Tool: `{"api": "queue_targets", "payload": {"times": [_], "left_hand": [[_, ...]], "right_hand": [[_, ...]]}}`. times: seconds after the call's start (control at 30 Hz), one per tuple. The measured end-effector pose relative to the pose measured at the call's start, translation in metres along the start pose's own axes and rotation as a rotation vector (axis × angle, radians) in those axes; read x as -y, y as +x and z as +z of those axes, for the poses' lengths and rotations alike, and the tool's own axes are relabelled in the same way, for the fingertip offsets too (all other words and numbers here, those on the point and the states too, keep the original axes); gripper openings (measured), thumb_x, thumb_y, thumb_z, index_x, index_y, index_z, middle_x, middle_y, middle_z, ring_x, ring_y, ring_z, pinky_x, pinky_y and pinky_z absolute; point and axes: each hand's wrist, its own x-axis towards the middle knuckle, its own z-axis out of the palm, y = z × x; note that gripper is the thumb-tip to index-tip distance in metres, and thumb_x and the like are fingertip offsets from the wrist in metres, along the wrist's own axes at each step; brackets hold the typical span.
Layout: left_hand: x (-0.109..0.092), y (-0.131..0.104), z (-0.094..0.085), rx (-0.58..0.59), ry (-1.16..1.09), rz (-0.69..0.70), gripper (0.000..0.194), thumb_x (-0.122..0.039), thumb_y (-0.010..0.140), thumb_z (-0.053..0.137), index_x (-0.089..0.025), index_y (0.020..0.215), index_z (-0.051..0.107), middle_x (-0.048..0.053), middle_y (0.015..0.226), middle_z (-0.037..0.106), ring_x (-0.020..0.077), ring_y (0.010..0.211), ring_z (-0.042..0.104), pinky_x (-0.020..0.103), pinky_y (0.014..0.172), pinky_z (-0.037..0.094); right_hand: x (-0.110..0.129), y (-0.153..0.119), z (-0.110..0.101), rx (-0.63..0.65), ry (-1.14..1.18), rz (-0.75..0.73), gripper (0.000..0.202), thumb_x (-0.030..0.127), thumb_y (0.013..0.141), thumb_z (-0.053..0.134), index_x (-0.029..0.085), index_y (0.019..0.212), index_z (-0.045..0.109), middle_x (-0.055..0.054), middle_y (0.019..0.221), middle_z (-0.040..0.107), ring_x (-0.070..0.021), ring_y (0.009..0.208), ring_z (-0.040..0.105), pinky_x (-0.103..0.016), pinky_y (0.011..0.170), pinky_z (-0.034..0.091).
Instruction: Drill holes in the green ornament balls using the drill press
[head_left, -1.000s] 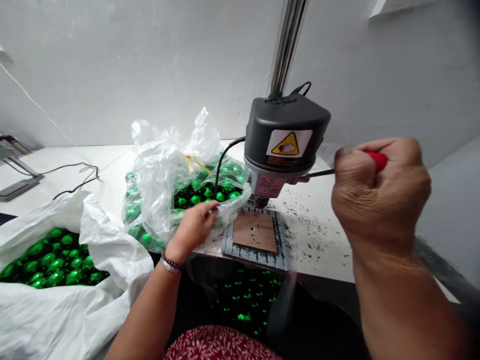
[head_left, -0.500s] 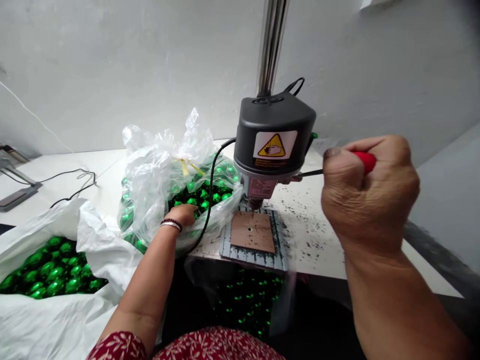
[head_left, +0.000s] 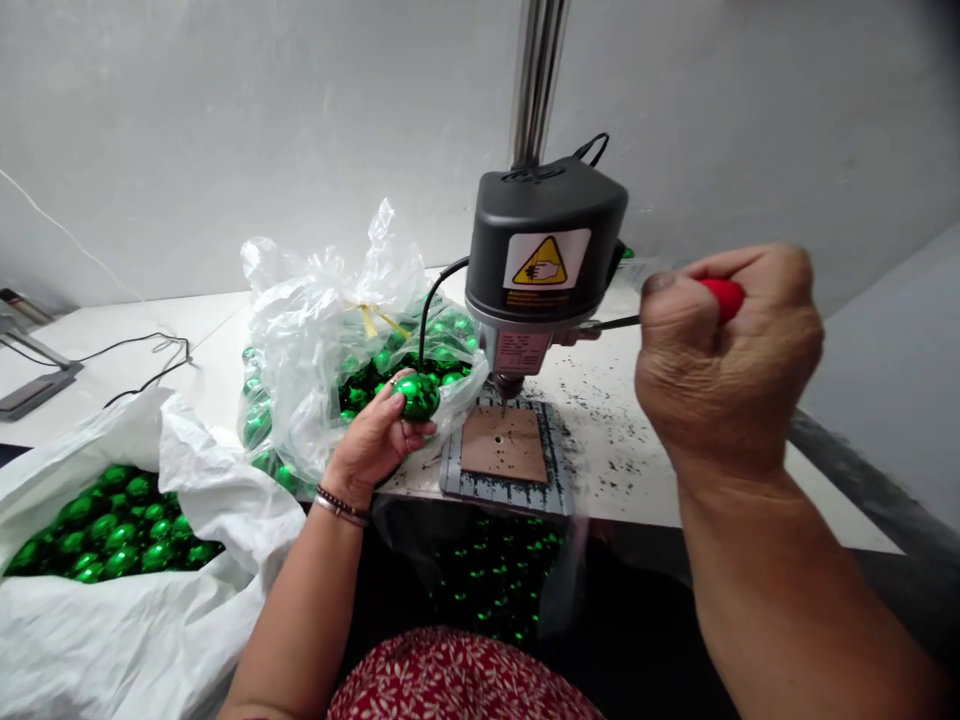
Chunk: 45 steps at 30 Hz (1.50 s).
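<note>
My left hand holds a shiny green bauble between thumb and fingers, just in front of the clear plastic bag of green baubles. My right hand is wrapped round the red knob of the drill press's feed lever. The black drill press has a warning sticker on its front. Its thin bit points down, above a brown square board with a small hole. That board lies on the grooved grey base plate.
A white sack of green baubles lies open at the left. More baubles fill a bag below the table edge. Dark shavings litter the white table. A black cable loops left of the drill; a stand is far left.
My left hand has come out of the plastic bag with a green bauble and moved right, towards the drill. My right hand has stayed on the lever knob.
</note>
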Motion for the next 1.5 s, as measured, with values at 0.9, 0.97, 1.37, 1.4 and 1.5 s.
{"api": "queue_targets", "payload": {"times": [0.9, 0.97, 1.37, 1.4, 1.5], "left_hand": [[0.072, 0.013, 0.028, 0.017, 0.08, -0.207, 0.062, -0.049, 0.08, 0.07, -0.029, 0.133, 0.044, 0.005, 0.105, 0.061, 0.0185, 0.086, 0.066, 0.021, 0.056, 0.05], [0.074, 0.018, 0.03, -0.065, 0.263, -0.136, 0.056, -0.045, 0.08, 0.069, -0.026, 0.13, 0.049, 0.006, 0.112, 0.06, 0.017, 0.089, 0.063, 0.022, 0.059, 0.051], [0.076, 0.033, 0.05, -0.225, 1.008, 0.146, 0.053, -0.027, 0.073, 0.076, -0.015, 0.122, 0.059, 0.011, 0.119, 0.066, 0.0264, 0.11, 0.062, 0.042, 0.102, 0.045], [0.076, 0.034, 0.05, -0.217, 1.019, 0.152, 0.052, -0.026, 0.072, 0.076, -0.015, 0.121, 0.06, 0.011, 0.118, 0.067, 0.0265, 0.109, 0.062, 0.042, 0.101, 0.046], [0.078, 0.037, 0.05, -0.193, 1.061, 0.165, 0.05, -0.024, 0.07, 0.077, -0.017, 0.117, 0.062, 0.009, 0.114, 0.068, 0.027, 0.107, 0.063, 0.043, 0.1, 0.047]], "right_hand": [[-0.002, -0.01, 0.0, -0.024, 0.116, -0.073, 0.018, 0.034, 0.087, 0.048, 0.017, 0.083, 0.046, 0.001, 0.075, 0.048, -0.0049, 0.068, 0.043, -0.018, 0.061, 0.038], [0.0, -0.009, -0.001, -0.022, 0.115, -0.055, 0.019, 0.035, 0.087, 0.047, 0.017, 0.082, 0.046, 0.001, 0.075, 0.048, -0.0053, 0.068, 0.043, -0.018, 0.061, 0.038], [-0.002, -0.009, -0.005, 0.049, 0.06, -0.092, 0.028, 0.045, 0.093, 0.042, 0.019, 0.085, 0.045, 0.001, 0.077, 0.046, -0.0045, 0.068, 0.044, -0.019, 0.064, 0.043], [-0.002, -0.009, -0.006, 0.047, 0.061, -0.095, 0.029, 0.046, 0.094, 0.041, 0.019, 0.085, 0.044, 0.001, 0.077, 0.045, -0.0043, 0.068, 0.044, -0.019, 0.064, 0.043], [-0.002, -0.01, -0.006, 0.051, 0.059, -0.08, 0.03, 0.047, 0.095, 0.04, 0.019, 0.086, 0.044, 0.001, 0.077, 0.045, -0.0045, 0.068, 0.045, -0.019, 0.064, 0.045]]}}
